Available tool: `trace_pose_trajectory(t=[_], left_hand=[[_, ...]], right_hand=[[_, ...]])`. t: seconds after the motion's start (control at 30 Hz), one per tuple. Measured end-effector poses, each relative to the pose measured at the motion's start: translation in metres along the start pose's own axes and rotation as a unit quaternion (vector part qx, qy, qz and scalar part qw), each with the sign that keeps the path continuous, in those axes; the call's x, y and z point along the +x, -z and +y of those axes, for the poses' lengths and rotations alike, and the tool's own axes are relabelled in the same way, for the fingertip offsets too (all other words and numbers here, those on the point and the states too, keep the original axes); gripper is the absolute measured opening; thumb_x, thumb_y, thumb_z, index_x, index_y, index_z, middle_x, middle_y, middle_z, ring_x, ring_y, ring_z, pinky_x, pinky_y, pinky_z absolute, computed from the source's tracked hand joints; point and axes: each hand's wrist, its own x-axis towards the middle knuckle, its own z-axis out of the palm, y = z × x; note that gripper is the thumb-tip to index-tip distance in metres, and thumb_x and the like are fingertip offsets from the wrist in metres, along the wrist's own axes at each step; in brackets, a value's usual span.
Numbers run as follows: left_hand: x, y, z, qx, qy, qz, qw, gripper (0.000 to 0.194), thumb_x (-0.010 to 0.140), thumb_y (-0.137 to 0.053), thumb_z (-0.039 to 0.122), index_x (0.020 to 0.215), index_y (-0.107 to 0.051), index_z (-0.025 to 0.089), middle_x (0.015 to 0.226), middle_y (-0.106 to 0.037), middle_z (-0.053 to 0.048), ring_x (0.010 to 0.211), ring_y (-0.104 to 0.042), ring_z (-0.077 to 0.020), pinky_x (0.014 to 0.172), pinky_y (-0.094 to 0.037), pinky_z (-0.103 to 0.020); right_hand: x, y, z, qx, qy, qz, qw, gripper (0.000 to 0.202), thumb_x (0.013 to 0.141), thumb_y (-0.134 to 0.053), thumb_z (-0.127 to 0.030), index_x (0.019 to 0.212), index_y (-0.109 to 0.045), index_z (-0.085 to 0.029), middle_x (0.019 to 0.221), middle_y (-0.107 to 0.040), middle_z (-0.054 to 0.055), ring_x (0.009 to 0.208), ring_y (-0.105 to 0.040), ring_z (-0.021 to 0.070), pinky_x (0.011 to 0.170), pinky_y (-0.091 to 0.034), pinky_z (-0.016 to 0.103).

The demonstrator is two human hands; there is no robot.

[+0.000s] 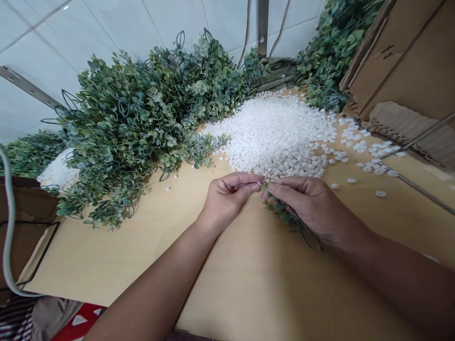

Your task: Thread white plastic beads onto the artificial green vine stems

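My right hand (305,201) is closed on a green leafy sprig (284,213), whose dark stems hang below the fingers toward the wrist. Fingertips of my left hand (231,192) pinch together at the sprig's tip, close against my right fingertips; a small whitish thing seems to be between them, too small to make out. Just beyond both hands lies a large heap of small white round pieces (277,132). To the left of the heap is a big pile of green leafy sprigs (135,109) with looped stems.
A cardboard box (408,61) stands at the right, a thin metal rod (423,192) beside it. Loose white discs (380,193) are scattered on the wooden table (142,255). More greenery (330,52) is at the back right. A pale curved tube (9,227) is at the left.
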Motion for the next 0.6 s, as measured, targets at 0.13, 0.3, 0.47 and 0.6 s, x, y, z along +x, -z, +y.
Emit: trace_pose_trajectory(t=[0.13, 0.3, 0.47, 0.6], left_hand=[[0.0003, -0.0004, -0.0008, -0.001, 0.004, 0.010, 1.000, 0.011, 0.056, -0.075, 0.016, 0.066, -0.073, 0.017, 0.068, -0.071, -0.001, 0.065, -0.063, -0.0113, 0.071, -0.051, -0.024], [0.0000, -0.0009, -0.0014, -0.003, 0.005, 0.011, 1.000, 0.012, 0.055, -0.076, 0.017, 0.067, -0.073, 0.017, 0.068, -0.072, -0.002, 0.066, -0.064, -0.0125, 0.072, -0.051, -0.026], [-0.0008, -0.0018, -0.0014, -0.002, 0.009, 0.016, 1.000, 0.013, 0.055, -0.077, 0.018, 0.067, -0.072, 0.017, 0.070, -0.072, -0.002, 0.067, -0.064, -0.0129, 0.073, -0.051, -0.026], [-0.0015, -0.0031, -0.0011, -0.010, 0.015, 0.009, 1.000, 0.011, 0.056, -0.076, 0.018, 0.066, -0.072, 0.017, 0.065, -0.071, -0.001, 0.062, -0.063, -0.0110, 0.070, -0.052, -0.024]], right_hand=[[0.0008, -0.0006, -0.0019, 0.014, -0.014, 0.001, 1.000, 0.025, 0.067, -0.060, -0.039, 0.056, -0.060, -0.017, 0.048, -0.046, -0.003, 0.048, -0.042, 0.0088, 0.046, -0.029, 0.022], [0.0009, -0.0004, -0.0003, 0.032, -0.013, -0.007, 0.999, 0.024, 0.068, -0.059, -0.038, 0.055, -0.059, -0.018, 0.045, -0.042, -0.004, 0.045, -0.041, 0.0079, 0.044, -0.027, 0.022], [0.0011, 0.0003, 0.0004, 0.000, -0.013, 0.006, 1.000, 0.025, 0.071, -0.055, -0.036, 0.056, -0.061, -0.017, 0.048, -0.050, -0.002, 0.046, -0.044, 0.0087, 0.044, -0.027, 0.022], [0.0014, -0.0003, 0.0004, -0.008, -0.016, 0.011, 1.000, 0.024, 0.073, -0.054, -0.034, 0.060, -0.062, -0.016, 0.053, -0.056, 0.000, 0.047, -0.047, 0.0091, 0.044, -0.030, 0.022]])
